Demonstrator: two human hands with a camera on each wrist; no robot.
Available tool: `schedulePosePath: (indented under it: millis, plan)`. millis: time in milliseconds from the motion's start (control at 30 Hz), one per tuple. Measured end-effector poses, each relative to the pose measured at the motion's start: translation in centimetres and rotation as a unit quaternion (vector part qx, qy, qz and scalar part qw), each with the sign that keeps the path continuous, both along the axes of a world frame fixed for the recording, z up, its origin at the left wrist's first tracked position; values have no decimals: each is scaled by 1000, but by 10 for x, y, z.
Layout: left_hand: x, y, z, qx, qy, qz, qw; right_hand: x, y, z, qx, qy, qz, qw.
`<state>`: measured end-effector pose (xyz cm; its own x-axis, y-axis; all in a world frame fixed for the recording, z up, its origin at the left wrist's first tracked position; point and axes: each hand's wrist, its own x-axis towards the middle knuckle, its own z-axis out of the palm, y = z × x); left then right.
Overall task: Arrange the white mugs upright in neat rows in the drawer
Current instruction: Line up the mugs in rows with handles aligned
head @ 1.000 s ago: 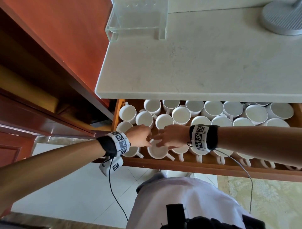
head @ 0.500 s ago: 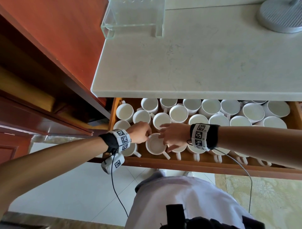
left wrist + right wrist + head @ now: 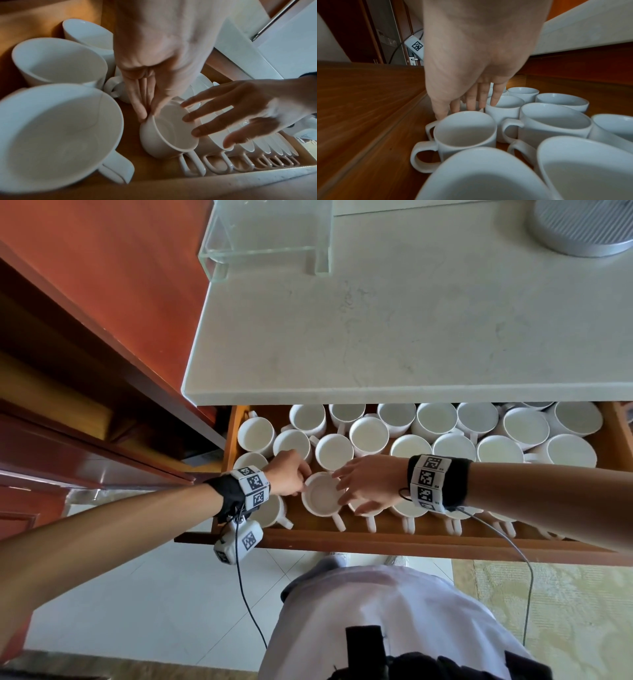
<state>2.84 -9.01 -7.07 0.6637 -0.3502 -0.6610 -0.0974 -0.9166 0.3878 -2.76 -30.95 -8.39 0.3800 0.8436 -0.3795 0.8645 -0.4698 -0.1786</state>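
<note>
An open wooden drawer (image 3: 376, 537) holds many white mugs, all mouth up. My two hands meet at one mug (image 3: 320, 499) near the front left, which leans a little in the left wrist view (image 3: 171, 135). My left hand (image 3: 301, 477) pinches its left rim between thumb and fingers (image 3: 142, 115). My right hand (image 3: 346, 487) is spread, and its straight fingertips (image 3: 188, 116) touch the right rim. To the right, a front row of mugs (image 3: 411, 510) has handles toward the drawer front. The mugs behind (image 3: 445, 426) stand crowded and uneven. In the right wrist view my right hand's fingers (image 3: 481, 97) hide this mug.
A white countertop (image 3: 411, 320) overhangs the back of the drawer. On it stand a clear acrylic stand (image 3: 267, 237) and a grey round base (image 3: 582, 227). A wooden cabinet (image 3: 85, 378) stands close on the left. Cables hang from both wrists over the drawer front.
Both hands have stayed at the same mug. My right hand's fingers have spread wider over its rim, and the mug has shifted slightly away from the drawer front.
</note>
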Motion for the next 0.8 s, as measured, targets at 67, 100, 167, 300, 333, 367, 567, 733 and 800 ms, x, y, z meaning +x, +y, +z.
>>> schedulePosePath:
  millis: [67,100,167,300,333,367,567,733,800]
  plan:
    - [2,0,0,-3,-24,-12,1000,-1,-3,2,8,5,-10,1000]
    - [2,0,0,-5,-28,-16,999,-2,-4,2,12,10,-17,1000]
    - [1,2,-1,-8,-24,-14,1000,-4,-5,3,22,17,-27,999]
    - [-1,2,-5,3,-30,-11,999,-8,-7,1,29,28,-46,998]
    - [-1,0,-5,5,-38,-15,999,-9,-8,2,31,31,-49,998]
    - [-1,-1,-6,7,-44,-19,999,-9,-8,2,31,33,-52,998]
    - [0,-2,-8,13,-52,-32,998,-7,-8,9,20,35,-48,998]
    - [-4,-6,-9,14,-99,-78,992,-6,-5,12,12,19,-31,999]
    - [-6,-10,-7,13,-113,-106,988,-7,-5,12,16,18,-32,999]
